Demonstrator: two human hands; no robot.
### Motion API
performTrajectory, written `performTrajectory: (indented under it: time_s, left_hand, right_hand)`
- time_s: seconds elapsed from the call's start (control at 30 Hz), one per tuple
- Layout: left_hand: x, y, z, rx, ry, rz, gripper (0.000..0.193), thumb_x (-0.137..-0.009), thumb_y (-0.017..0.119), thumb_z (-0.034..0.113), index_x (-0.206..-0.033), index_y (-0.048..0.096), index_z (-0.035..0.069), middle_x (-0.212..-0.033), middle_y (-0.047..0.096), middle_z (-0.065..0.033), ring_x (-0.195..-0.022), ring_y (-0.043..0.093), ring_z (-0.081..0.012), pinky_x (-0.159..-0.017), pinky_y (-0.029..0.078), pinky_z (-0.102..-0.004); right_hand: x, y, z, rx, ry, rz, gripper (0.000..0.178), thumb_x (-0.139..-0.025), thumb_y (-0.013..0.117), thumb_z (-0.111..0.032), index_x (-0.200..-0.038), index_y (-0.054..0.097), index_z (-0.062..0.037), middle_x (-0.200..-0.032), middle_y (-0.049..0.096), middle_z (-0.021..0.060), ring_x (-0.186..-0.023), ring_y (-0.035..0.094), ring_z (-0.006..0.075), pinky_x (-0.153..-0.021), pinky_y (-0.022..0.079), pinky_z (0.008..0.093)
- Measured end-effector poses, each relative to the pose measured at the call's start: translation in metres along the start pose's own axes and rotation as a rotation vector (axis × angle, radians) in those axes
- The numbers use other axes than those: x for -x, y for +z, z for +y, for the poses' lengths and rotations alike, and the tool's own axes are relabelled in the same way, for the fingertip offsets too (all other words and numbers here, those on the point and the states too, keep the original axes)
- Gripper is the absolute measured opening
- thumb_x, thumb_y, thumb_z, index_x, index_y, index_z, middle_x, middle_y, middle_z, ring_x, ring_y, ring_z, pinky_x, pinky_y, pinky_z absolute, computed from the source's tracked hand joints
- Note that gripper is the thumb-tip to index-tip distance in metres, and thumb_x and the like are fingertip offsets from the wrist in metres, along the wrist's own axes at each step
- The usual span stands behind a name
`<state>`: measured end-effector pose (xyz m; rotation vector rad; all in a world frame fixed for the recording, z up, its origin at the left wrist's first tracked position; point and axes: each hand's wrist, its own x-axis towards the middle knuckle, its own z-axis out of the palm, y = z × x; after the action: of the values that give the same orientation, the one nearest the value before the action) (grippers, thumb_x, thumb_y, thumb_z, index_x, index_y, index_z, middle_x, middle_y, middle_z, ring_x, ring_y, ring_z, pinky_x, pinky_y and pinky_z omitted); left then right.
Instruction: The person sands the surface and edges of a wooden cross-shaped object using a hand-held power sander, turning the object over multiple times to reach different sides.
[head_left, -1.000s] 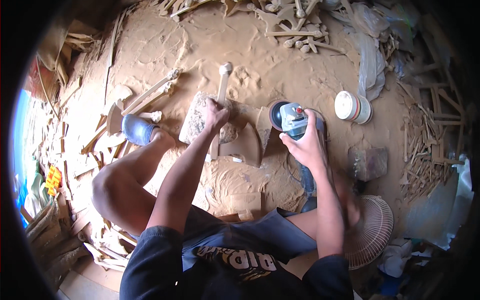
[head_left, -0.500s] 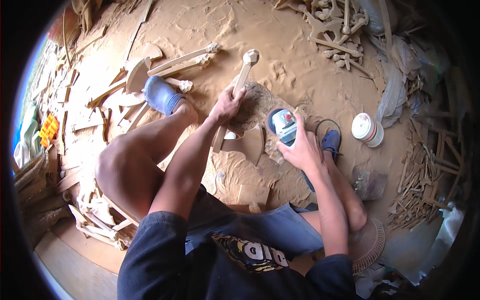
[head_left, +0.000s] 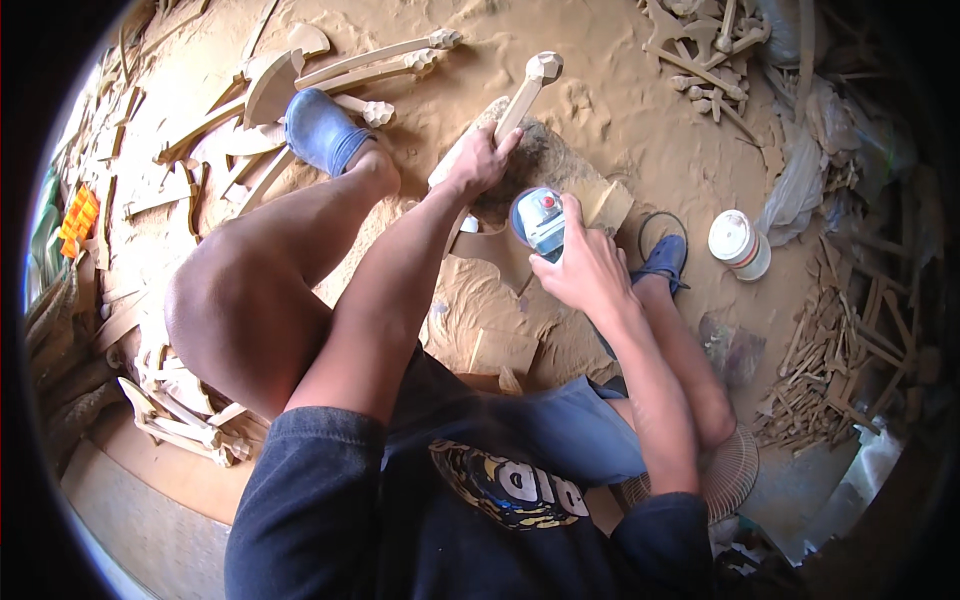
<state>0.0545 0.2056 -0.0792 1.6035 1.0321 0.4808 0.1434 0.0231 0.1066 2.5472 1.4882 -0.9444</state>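
Note:
My left hand is closed round the shaft of a pale wooden axe-shaped piece. Its faceted knob points away from me, while a broad curved blade shows below the hand. A rough block lies behind and under the piece. In my right hand is a small angle grinder with a round disc, its body mostly covered by my fingers. The disc is close to the blade's right side; whether they touch I cannot tell.
Several carved wooden pieces lie by my left blue clog. More are piled at the far right. A white tub stands right of my right clog. Wood sticks and a round fan guard are at the right.
The view has shifted, so the far things sit higher. My right hand has brought the grinder left, nearer the axe-shaped piece. My left hand still grips the shaft.

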Motion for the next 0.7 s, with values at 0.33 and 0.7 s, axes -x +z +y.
performTrajectory:
  time_s: [0.33, 0.7]
  left_hand:
    - [0.0, -0.001, -0.003, -0.001, 0.045, 0.005, 0.056, -0.106, 0.064, 0.052, -0.103, 0.066, -0.003, -0.079, 0.066, -0.0219, -0.076, 0.063, -0.0323, -0.078, 0.051, -0.0484]
    - [0.003, 0.0, 0.001, -0.02, 0.013, 0.004, 0.056, -0.106, 0.064, 0.052, -0.106, 0.066, -0.004, -0.083, 0.07, -0.0247, -0.081, 0.069, -0.0357, -0.08, 0.052, -0.0495]
  right_hand:
    - [-0.001, 0.005, -0.009, 0.139, 0.045, 0.02, 0.085, -0.088, 0.08, -0.028, -0.156, 0.033, -0.0066, -0.103, 0.075, 0.034, -0.101, 0.073, 0.055, -0.087, 0.057, 0.0652]
    - [-0.003, 0.007, -0.013, 0.022, 0.058, -0.014, 0.089, -0.089, 0.079, -0.031, -0.157, 0.03, -0.004, -0.103, 0.074, 0.036, -0.101, 0.071, 0.057, -0.089, 0.056, 0.0645]
